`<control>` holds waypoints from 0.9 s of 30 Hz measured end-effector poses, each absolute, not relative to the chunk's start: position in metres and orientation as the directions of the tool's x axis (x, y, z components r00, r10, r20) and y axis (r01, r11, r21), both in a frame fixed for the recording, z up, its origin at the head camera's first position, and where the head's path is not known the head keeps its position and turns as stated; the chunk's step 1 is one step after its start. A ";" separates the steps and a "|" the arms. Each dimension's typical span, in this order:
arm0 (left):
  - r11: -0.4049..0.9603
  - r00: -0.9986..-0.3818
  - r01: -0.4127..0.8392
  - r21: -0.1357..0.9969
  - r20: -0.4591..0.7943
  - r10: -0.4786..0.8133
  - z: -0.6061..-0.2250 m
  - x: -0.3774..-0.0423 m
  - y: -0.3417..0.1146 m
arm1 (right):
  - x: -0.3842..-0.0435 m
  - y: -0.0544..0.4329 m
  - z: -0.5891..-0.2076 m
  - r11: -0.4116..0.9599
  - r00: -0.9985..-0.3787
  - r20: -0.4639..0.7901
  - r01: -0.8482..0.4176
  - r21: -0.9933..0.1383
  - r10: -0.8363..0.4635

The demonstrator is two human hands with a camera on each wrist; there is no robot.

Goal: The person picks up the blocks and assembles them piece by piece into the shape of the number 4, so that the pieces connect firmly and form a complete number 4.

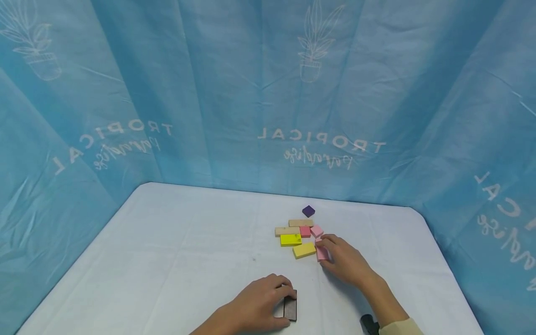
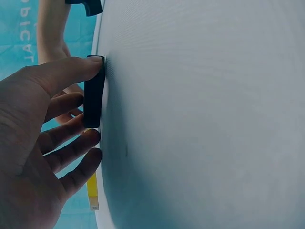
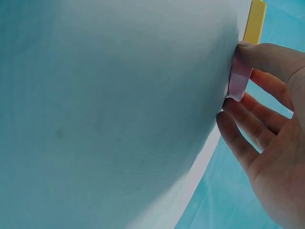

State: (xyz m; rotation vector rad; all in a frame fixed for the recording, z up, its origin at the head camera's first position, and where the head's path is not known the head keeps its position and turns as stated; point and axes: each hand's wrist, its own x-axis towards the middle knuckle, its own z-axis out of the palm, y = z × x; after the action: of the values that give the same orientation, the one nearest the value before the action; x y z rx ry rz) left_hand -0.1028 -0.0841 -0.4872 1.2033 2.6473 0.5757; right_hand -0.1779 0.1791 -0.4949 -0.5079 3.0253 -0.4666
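Note:
Near the front of the table, my left hand [image 1: 261,302] grips a dark rectangular block [image 1: 290,310] by its two ends, thumb at the near end and fingertips at the far end. The left wrist view shows the thumb on that dark block [image 2: 94,93], with the other fingers spread loosely. Farther out, my right hand [image 1: 347,260] holds a pink rectangular block [image 1: 322,254] lengthwise between thumb and fingers. In the right wrist view the pink block [image 3: 239,78] stands low at the cloth, beside a yellow block [image 3: 255,21].
Left of the pink block lie a yellow block [image 1: 304,250] and a brighter yellow one [image 1: 291,240]. Behind them are two plain wooden blocks [image 1: 300,223], a red block [image 1: 305,231] and a small pink block [image 1: 317,231]. A purple block [image 1: 308,211] sits farthest back, before the blue curtain [image 1: 234,153].

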 end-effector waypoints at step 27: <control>0.607 -0.699 0.578 0.546 -0.052 0.713 -0.484 -0.114 -0.088 | -0.177 0.179 -0.495 0.901 -0.943 0.018 -0.322 -0.290 -0.331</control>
State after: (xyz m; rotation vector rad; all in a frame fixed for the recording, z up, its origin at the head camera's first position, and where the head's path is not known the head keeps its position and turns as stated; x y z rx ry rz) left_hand -0.1141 -0.0875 -0.4836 1.0560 2.5705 0.7344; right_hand -0.1771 0.1792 -0.4952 -0.5206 3.0319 -0.4536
